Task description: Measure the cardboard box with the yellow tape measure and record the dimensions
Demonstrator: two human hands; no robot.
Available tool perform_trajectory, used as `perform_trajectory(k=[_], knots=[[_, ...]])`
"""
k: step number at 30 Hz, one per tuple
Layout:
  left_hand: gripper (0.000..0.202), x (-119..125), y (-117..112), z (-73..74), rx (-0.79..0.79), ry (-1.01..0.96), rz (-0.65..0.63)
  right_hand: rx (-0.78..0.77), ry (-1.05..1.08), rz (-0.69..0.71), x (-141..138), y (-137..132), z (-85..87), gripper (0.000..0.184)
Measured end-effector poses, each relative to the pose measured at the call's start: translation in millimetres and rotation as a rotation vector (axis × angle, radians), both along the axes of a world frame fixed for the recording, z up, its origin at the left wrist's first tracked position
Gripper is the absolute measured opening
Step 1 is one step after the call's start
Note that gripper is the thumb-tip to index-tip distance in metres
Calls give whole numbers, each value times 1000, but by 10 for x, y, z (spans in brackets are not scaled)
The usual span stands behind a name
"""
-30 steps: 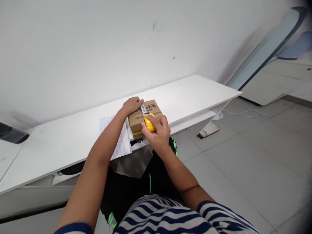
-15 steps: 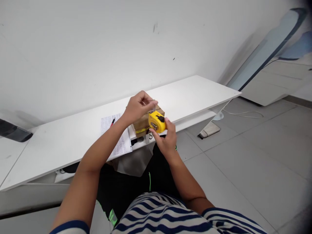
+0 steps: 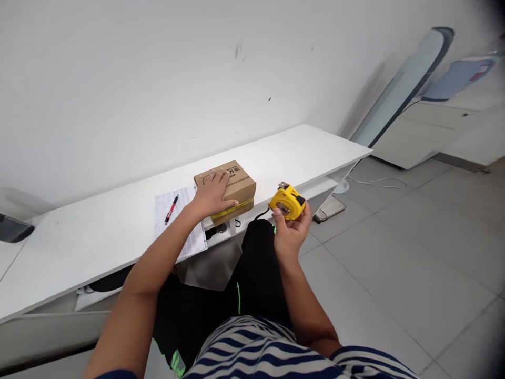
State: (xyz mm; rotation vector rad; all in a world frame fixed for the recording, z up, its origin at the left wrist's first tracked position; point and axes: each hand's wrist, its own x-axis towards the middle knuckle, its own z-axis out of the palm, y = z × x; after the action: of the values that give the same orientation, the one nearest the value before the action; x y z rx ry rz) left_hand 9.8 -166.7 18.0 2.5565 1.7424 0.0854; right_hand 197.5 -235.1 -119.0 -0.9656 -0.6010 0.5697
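Observation:
A brown cardboard box (image 3: 242,184) with dark print on top and a yellow strip along its side rests at the front edge of the white table. My left hand (image 3: 213,195) lies on the box with its fingers spread over the top and its thumb toward the near side. Off to the right, past the table edge, my right hand (image 3: 292,229) grips a yellow tape measure (image 3: 287,202) with black parts. A metal tab pokes out at the tape measure's top, and a black strap hangs from its left side.
Left of the box, a red and black pen (image 3: 171,209) lies on written sheets of paper (image 3: 191,239). The white table (image 3: 98,226) runs along the wall, with a shelf (image 3: 311,190) below. An ironing board (image 3: 402,89) leans at the right.
My left hand has come down from beside the tape measure onto the box top. My right hand has carried the tape measure rightward, away from the box.

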Motion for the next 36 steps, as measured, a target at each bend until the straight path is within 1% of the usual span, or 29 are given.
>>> perform_trajectory(k=[2,4,6,7,9,11,13,15,16,18,19,20,21,22,23,24,25,26,27,28,29,31,32,33,34,36], knots=[[78,-39,-6,-38,46,-50,-23,-46,144,68,62,16,20,91],[60,-47,7,-96,151,-156,8,-69,236,144,116,31,41,86],[51,-40,28,-194,269,-250,36,-65,284,186,143,39,51,78],[48,-42,31,-259,320,-281,28,-62,298,193,144,39,51,76],[46,-78,2,-419,408,-336,-32,-67,313,200,128,33,38,75],[45,-165,-73,-611,509,-424,-72,-78,316,207,102,23,15,77],[47,-284,-170,-832,615,-552,-63,-74,320,206,82,18,-6,79],[49,-392,-256,-1073,687,-679,-35,-57,324,203,68,19,-21,78],[51,-430,-287,-1193,691,-736,-19,-47,326,204,61,21,-25,77],[58,-467,-322,-1405,610,-835,5,-25,329,214,45,23,-27,72],[62,-466,-328,-1483,540,-873,15,-14,333,224,36,21,-25,70],[66,-456,-331,-1530,473,-899,25,-2,339,243,28,17,-20,68],[71,-437,-335,-1542,426,-912,39,10,343,270,23,12,-12,66],[76,-413,-344,-1514,410,-918,58,22,341,302,22,9,-1,64],[81,-384,-363,-1445,426,-921,85,33,332,334,24,10,16,63],[84,-353,-394,-1339,461,-932,118,44,313,366,29,17,38,61],[84,-320,-438,-1201,496,-952,151,59,284,393,36,32,67,60],[79,-285,-491,-1041,510,-984,176,78,246,415,42,56,103,59],[69,-248,-551,-870,490,-1022,191,102,199,435,47,88,146,59],[56,-209,-613,-699,415,-1059,199,127,143,452,46,125,197,61],[48,-169,-670,-538,278,-1098,186,153,77,468,40,165,255,62],[54,-92,-756,-274,-39,-1156,122,205,-95,483,9,241,391,63],[59,-60,-781,-178,-174,-1167,84,233,-207,477,-13,272,467,62],[62,-35,-796,-105,-275,-1168,55,265,-329,469,-34,298,547,59],[63,-20,-803,-51,-341,-1157,38,301,-451,460,-54,319,627,56],[62,-15,-805,14,-393,-1124,39,371,-649,453,-75,355,781,53]])
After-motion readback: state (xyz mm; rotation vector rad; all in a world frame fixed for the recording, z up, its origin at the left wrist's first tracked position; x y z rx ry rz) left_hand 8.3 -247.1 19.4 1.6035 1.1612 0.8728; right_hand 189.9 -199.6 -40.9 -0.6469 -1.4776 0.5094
